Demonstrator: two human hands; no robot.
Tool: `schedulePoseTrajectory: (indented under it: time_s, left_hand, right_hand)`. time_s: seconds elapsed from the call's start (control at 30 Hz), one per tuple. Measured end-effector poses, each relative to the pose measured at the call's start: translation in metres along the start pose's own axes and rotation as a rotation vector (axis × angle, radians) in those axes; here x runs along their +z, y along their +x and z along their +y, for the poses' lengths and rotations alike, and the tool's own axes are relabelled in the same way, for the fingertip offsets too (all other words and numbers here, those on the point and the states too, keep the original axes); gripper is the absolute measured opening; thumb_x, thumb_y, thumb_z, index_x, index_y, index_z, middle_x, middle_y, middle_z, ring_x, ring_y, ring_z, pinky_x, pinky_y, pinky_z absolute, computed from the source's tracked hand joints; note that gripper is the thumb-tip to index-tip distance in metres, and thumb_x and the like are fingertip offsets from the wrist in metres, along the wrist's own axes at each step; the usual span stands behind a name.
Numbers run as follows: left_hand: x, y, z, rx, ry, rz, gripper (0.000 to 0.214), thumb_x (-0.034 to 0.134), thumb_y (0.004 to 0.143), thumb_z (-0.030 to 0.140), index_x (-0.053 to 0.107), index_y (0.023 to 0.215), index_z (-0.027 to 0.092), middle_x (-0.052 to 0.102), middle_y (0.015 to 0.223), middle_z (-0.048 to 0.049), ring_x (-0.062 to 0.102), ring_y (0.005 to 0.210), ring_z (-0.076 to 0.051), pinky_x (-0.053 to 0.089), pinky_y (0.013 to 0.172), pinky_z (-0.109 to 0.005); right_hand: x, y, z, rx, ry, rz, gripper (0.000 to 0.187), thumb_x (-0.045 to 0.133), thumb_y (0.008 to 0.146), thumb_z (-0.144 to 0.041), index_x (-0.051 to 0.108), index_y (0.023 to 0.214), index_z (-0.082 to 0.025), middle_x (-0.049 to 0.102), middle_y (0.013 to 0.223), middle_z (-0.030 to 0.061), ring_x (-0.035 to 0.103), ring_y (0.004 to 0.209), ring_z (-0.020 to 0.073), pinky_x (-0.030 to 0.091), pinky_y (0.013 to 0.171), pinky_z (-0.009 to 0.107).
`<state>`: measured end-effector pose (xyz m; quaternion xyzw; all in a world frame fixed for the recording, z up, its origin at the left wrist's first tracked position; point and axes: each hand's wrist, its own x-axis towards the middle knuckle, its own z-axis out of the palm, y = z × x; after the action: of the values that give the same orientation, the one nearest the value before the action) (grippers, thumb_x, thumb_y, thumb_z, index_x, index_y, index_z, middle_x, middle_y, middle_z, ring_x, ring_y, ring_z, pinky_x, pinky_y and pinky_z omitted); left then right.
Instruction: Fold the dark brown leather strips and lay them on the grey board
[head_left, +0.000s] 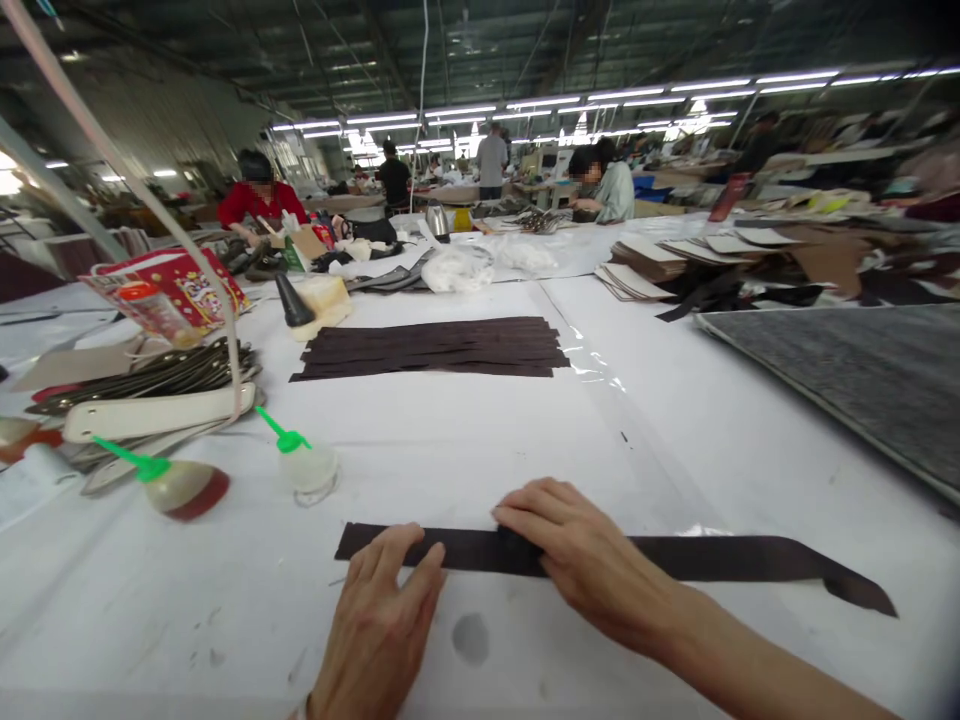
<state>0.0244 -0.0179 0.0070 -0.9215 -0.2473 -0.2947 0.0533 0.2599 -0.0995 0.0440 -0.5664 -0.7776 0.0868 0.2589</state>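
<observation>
A long dark brown strip (720,558) lies across the white table in front of me, its right end curling and bending toward me. My left hand (386,605) rests on the strip near its left end, fingers apart and pressing down, holding nothing. My right hand (581,545) is closed over a small black object (516,545) set on the middle of the strip; the hand hides most of it, so its kind cannot be made out. Beyond my hands lies a row of similar dark brown strips (435,348), side by side and overlapping.
Two squeeze bottles with green nozzles, one with reddish liquid (187,488) and one pale (307,465), stand left. Behind them lie stacked straps (161,410) and a black cone (292,300). A grey board (862,370) lies right. Several people work farther back.
</observation>
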Motion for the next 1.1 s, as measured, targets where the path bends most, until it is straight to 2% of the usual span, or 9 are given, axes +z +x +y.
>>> schedulePoseTrajectory:
  time_s: [0.13, 0.23, 0.47, 0.57, 0.67, 0.8, 0.9, 1.0, 1.1]
  left_hand:
    - [0.007, 0.011, 0.019, 0.151, -0.142, -0.082, 0.029, 0.038, 0.093, 0.013, 0.063, 0.107, 0.013, 0.062, 0.104, -0.0107, 0.059, 0.099, -0.020, 0.053, 0.084, -0.031]
    - [0.018, 0.005, 0.018, 0.225, -0.074, -0.133, 0.032, 0.035, 0.096, 0.019, 0.062, 0.112, 0.012, 0.065, 0.104, -0.0095, 0.061, 0.098, -0.020, 0.054, 0.082, -0.029]
    - [0.031, -0.003, 0.010, 0.280, 0.039, -0.035, 0.033, 0.037, 0.098, 0.027, 0.062, 0.116, 0.015, 0.067, 0.101, -0.0060, 0.062, 0.095, -0.020, 0.053, 0.080, -0.029]
    - [0.029, 0.001, 0.014, 0.264, 0.041, -0.080, 0.035, 0.037, 0.098, 0.031, 0.060, 0.121, 0.018, 0.066, 0.096, -0.0068, 0.062, 0.088, -0.020, 0.054, 0.076, -0.031]
    - [0.026, 0.007, 0.021, 0.237, 0.037, -0.089, 0.030, 0.045, 0.095, 0.031, 0.063, 0.116, 0.019, 0.063, 0.098, -0.0093, 0.062, 0.090, -0.022, 0.054, 0.075, -0.033]
    - [0.026, 0.016, 0.036, 0.249, -0.014, -0.032, 0.022, 0.049, 0.092, 0.020, 0.065, 0.106, 0.015, 0.062, 0.110, -0.0117, 0.059, 0.102, -0.024, 0.051, 0.085, -0.035]
    - [0.032, 0.020, 0.045, 0.326, -0.064, -0.037, 0.027, 0.041, 0.096, 0.022, 0.065, 0.104, 0.012, 0.067, 0.101, -0.0095, 0.063, 0.094, -0.020, 0.053, 0.081, -0.030]
    - [0.040, 0.017, 0.045, 0.368, -0.042, -0.032, 0.030, 0.038, 0.098, 0.025, 0.064, 0.105, 0.013, 0.069, 0.097, -0.0072, 0.065, 0.089, -0.019, 0.055, 0.077, -0.028]
    - [0.046, 0.012, 0.042, 0.368, -0.029, -0.022, 0.028, 0.041, 0.097, 0.027, 0.063, 0.108, 0.014, 0.070, 0.099, -0.0065, 0.065, 0.091, -0.018, 0.055, 0.079, -0.027]
  right_hand:
    - [0.034, 0.031, -0.016, -0.019, 0.115, -0.110, 0.039, 0.042, 0.081, 0.002, 0.063, 0.107, -0.019, 0.063, 0.107, 0.0029, 0.052, 0.101, 0.0162, 0.042, 0.093, 0.031]
    - [0.040, 0.016, -0.006, 0.009, 0.136, -0.133, 0.043, 0.042, 0.080, 0.002, 0.062, 0.113, -0.018, 0.063, 0.111, 0.0040, 0.052, 0.105, 0.0165, 0.041, 0.097, 0.031]
    - [-0.022, -0.089, 0.053, 0.144, -0.102, -0.100, 0.057, 0.033, 0.078, 0.006, 0.058, 0.124, -0.018, 0.060, 0.125, 0.0066, 0.050, 0.117, 0.0179, 0.042, 0.101, 0.037]
    - [-0.046, -0.109, 0.069, 0.204, -0.267, 0.025, 0.054, 0.032, 0.081, 0.003, 0.060, 0.122, -0.018, 0.062, 0.121, 0.0071, 0.052, 0.114, 0.0214, 0.046, 0.096, 0.042]
    - [-0.042, -0.087, 0.051, 0.174, -0.214, 0.124, 0.051, 0.031, 0.085, 0.002, 0.057, 0.125, -0.018, 0.059, 0.125, 0.0071, 0.050, 0.117, 0.0203, 0.043, 0.100, 0.042]
    - [-0.008, -0.036, 0.005, 0.031, 0.059, 0.002, 0.044, 0.036, 0.089, 0.000, 0.056, 0.124, -0.018, 0.061, 0.122, 0.0055, 0.050, 0.115, 0.0162, 0.039, 0.103, 0.033]
    - [0.012, -0.028, -0.006, 0.079, 0.122, -0.062, 0.041, 0.039, 0.087, 0.001, 0.059, 0.118, -0.017, 0.063, 0.117, 0.0050, 0.052, 0.111, 0.0153, 0.039, 0.103, 0.030]
    - [0.011, -0.058, 0.010, 0.146, 0.083, -0.053, 0.052, 0.036, 0.082, 0.005, 0.058, 0.123, -0.019, 0.061, 0.124, 0.0040, 0.050, 0.117, 0.0142, 0.038, 0.106, 0.031]
    - [-0.012, -0.113, 0.043, 0.238, -0.053, 0.006, 0.060, 0.032, 0.080, 0.005, 0.055, 0.129, -0.020, 0.058, 0.129, 0.0054, 0.050, 0.120, 0.0157, 0.042, 0.104, 0.036]
